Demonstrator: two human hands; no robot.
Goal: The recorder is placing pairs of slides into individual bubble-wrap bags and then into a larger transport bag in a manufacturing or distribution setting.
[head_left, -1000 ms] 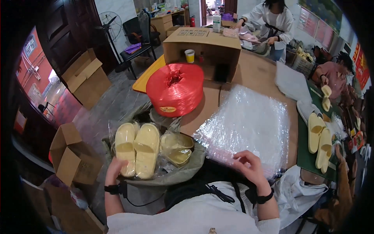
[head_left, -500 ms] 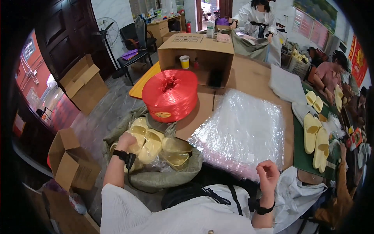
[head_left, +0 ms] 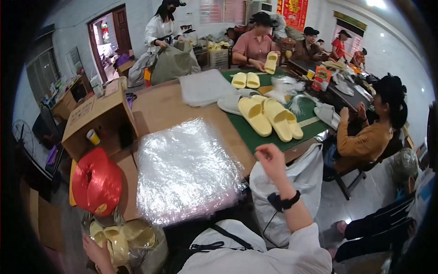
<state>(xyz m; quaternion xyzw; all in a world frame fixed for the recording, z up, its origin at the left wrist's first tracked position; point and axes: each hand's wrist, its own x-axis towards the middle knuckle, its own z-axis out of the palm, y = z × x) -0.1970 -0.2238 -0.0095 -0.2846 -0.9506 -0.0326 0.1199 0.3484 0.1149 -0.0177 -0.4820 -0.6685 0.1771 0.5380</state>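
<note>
My left hand (head_left: 95, 252) is at the lower left, its fingers apart against the yellow slippers (head_left: 117, 244) in clear bags inside a grey-green sack (head_left: 157, 251). Nothing shows lifted in it. My right hand (head_left: 270, 157) is raised above the near table edge, fingers loosely bent and holding nothing I can see. Just beyond it, several yellow slide slippers (head_left: 254, 116) lie on a green mat (head_left: 246, 132). Between my hands spreads a stack of clear plastic bags (head_left: 182, 169) on the cardboard-covered table (head_left: 157, 102).
A roll of red plastic twine (head_left: 96, 182) and an open cardboard box (head_left: 98, 114) stand at left. White sheets (head_left: 205, 86) lie farther back. A white sack (head_left: 292, 178) hangs by the table edge. Co-workers sit across and at right; one holds a slipper (head_left: 271, 63).
The view has swung to the right. My right hand has reached forward toward the slippers on the green mat. My left hand stays at the sack of slippers, its fingers now more spread.
</note>
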